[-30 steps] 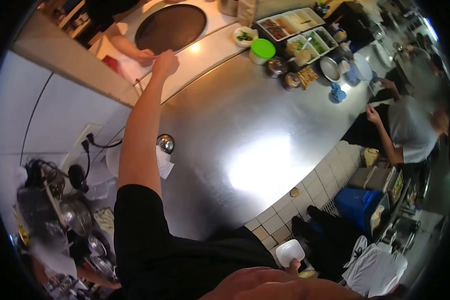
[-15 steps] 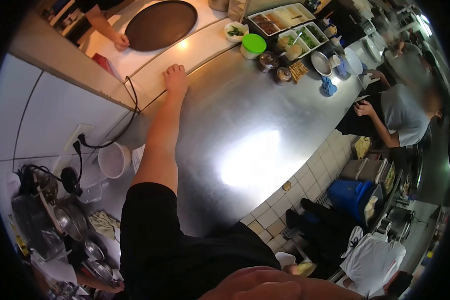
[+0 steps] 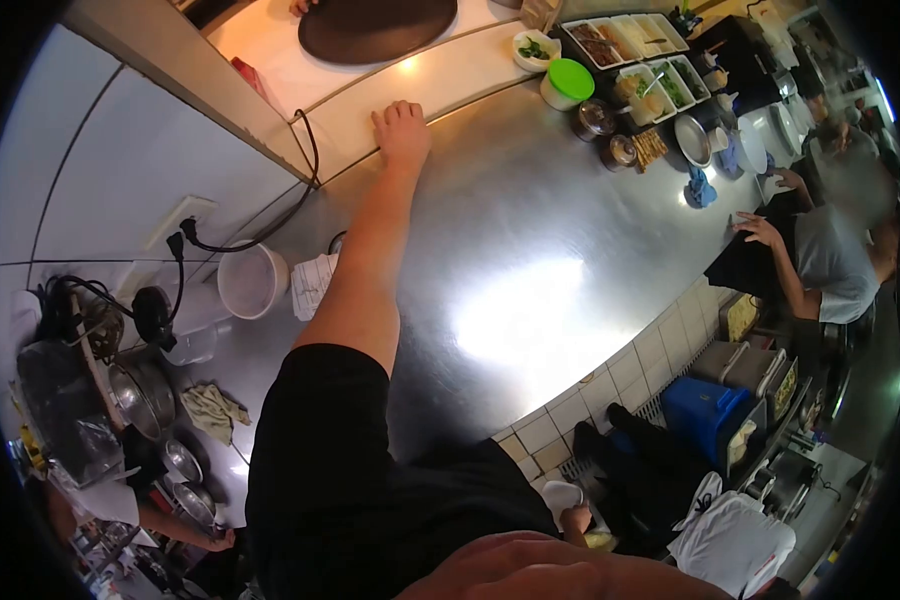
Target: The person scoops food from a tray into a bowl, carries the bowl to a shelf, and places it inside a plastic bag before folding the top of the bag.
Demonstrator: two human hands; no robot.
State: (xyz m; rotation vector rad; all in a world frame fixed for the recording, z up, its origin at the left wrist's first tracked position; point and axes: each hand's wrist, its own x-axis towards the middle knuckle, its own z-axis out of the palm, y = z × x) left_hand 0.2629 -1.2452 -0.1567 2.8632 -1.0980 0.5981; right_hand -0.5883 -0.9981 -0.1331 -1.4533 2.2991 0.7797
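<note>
My left hand (image 3: 403,135) rests on the edge of the pale ledge (image 3: 355,125) behind the steel counter (image 3: 530,220). Its fingers lie over the surface, apart, and nothing shows in them. My right hand is out of sight. Beyond the ledge is a large dark oval tray (image 3: 378,28). Right of my hand stand a tub with a green lid (image 3: 568,84) and a white bowl of green leaves (image 3: 535,49). Below my forearm, a white paper slip (image 3: 312,287) lies beside a white bucket (image 3: 251,282).
Black plugs and a cable (image 3: 270,230) hang along the tiled wall. Food trays (image 3: 625,42), lidded jars (image 3: 596,118) and a blue cloth (image 3: 700,188) sit at the far right. Co-workers stand nearby; one person's hand (image 3: 576,520), lower right, appears beside a white container (image 3: 561,494).
The view has shifted, so the counter items and my left arm appear farther right. My left hand stays on the ledge. The hand across the ledge has mostly left the frame.
</note>
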